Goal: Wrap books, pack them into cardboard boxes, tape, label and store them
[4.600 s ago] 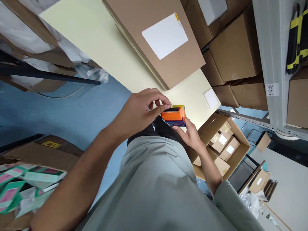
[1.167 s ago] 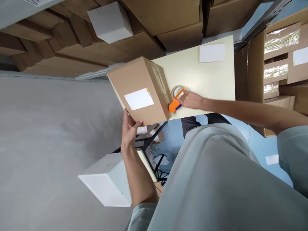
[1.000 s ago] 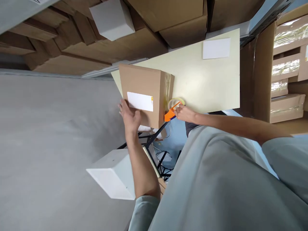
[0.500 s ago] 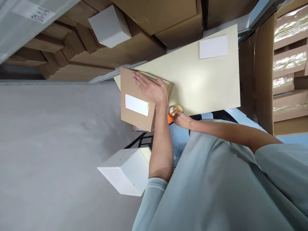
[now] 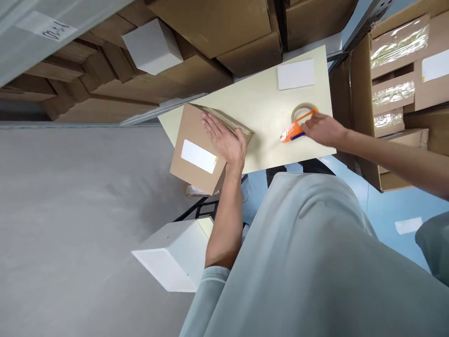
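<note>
My left hand lies with its fingers stretched out on a brown cardboard box. The box bears a white label and sits tilted at the left end of a cream tabletop. Off to the right, my right hand is closed around the handle of an orange tape dispenser, which carries a roll of tape. The dispenser is over the right part of the tabletop, apart from the box. My right fingertips are partly hidden by the handle.
Behind the table, a shelf holds several cardboard boxes and a white box. A large open carton with flat boxes inside stands at the right. A white paper lies on the tabletop. Below left is a white box-shaped object.
My right hand has carried the tape dispenser away from the box, to the right and over the tabletop. My left hand stays on the box. The whole view has shifted slightly.
</note>
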{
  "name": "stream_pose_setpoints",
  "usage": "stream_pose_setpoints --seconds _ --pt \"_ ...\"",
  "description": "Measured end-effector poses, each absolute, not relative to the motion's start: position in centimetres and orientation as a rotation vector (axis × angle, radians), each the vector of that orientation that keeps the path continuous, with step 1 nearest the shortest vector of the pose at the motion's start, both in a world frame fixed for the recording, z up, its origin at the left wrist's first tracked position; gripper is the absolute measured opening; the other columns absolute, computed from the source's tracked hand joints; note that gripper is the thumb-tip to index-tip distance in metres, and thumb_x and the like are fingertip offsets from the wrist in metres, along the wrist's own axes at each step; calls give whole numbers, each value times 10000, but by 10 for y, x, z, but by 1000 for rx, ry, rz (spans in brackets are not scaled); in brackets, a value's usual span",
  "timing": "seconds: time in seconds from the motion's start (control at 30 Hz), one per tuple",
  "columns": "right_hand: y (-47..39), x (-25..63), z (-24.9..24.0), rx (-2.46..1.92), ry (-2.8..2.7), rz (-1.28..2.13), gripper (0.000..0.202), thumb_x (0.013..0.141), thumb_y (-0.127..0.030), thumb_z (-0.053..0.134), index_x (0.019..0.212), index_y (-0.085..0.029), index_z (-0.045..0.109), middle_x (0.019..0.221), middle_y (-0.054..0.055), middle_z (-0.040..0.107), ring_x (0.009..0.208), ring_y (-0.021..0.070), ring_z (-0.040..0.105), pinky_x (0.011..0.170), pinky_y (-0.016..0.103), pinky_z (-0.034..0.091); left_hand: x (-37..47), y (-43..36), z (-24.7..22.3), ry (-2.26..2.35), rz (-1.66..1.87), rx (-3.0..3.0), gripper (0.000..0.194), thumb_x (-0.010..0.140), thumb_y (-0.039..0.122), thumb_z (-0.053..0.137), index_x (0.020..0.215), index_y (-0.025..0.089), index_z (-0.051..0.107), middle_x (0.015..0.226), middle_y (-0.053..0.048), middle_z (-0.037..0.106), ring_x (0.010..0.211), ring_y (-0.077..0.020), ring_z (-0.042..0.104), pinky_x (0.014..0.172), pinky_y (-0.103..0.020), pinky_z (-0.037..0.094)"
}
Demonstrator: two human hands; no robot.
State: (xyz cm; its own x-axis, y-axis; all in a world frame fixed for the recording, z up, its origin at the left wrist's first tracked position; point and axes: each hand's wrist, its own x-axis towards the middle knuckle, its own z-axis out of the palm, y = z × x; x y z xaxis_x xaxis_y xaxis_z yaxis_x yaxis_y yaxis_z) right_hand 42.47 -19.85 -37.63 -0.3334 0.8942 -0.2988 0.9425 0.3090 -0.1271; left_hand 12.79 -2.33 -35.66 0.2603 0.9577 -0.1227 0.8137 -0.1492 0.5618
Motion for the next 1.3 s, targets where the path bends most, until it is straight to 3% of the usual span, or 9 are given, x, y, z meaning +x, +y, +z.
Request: stream_pose_setpoints --seconds 0.13,0.2,0.4,0.6,0.73,0.83,0.93,1.1,1.3 --pt "-148 432 -373 1719 2425 -268 516 962 22 147 688 -108 565 878 133 787 843 132 763 946 321 496 124 -50 -340 1339 270 2040 947 900 332 694 1750 84 360 1894 -171 157 1781 -318 -23 1445 -503 -42" --pt "-125 417 -375 1687 2437 -264 474 980 16 166 663 -168 467 853 118 771 884 143 766 932 309 504 121 -59 -333 1224 212 2045 930 879 329 725 1728 102 419 1882 -174 212 1781 -323 16 1447 -501 -29" --pt "-125 365 -364 1505 2497 -433 328 1018 -3 354 1137 -71 652 1053 154 810 940 203 768 1057 385 499 81 -84 -308 1004 15 2113 865 876 301 658 1706 151 467 1856 -146 306 1773 -319 141 1450 -535 25" --pt "-166 317 -349 1444 2515 -656 469 1033 -3 331 1363 -55 661 1126 182 809 1007 275 769 1040 472 463 53 -100 -302 1144 109 2081 601 957 444 678 1515 221 667 1656 -151 612 1664 -342 427 1450 -549 131" --pt "-180 307 -349 1472 2508 -616 485 1023 10 338 1387 -11 658 1111 194 799 1019 290 771 1037 468 462 92 -83 -328 1280 341 2063 651 1028 651 624 1547 257 612 1794 -110 429 1757 -319 213 1448 -543 80" --pt "-187 308 -356 1527 2526 -555 454 1011 21 360 1326 -6 685 1077 191 801 1001 288 769 1028 453 483 123 -74 -353 1346 355 2134 629 1118 664 441 1528 210 585 1828 -133 351 1785 -309 63 1431 -593 -31" --pt "-194 306 -368 1602 2572 -524 428 999 12 405 1315 -32 690 1028 166 810 928 272 766 1005 450 509 131 -75 -371 1369 388 2156 549 1160 617 367 1431 211 620 1774 -140 423 1785 -290 53 1425 -602 -41" --pt "-213 317 -386 1536 2659 -509 423 1015 6 402 1324 -54 685 995 132 824 874 238 776 960 417 536 109 -86 -377 1264 359 2216 461 1167 561 454 1364 181 628 1725 -173 489 1780 -271 115 1440 -610 -1" --pt "-233 421 -392 1612 2413 -388 511 1065 -7 293 1444 13 635 997 158 828 922 229 789 1000 390 503 86 -113 -370 1057 243 2372 350 1132 492 556 1294 210 686 1658 -166 582 1761 -301 215 1447 -640 100"
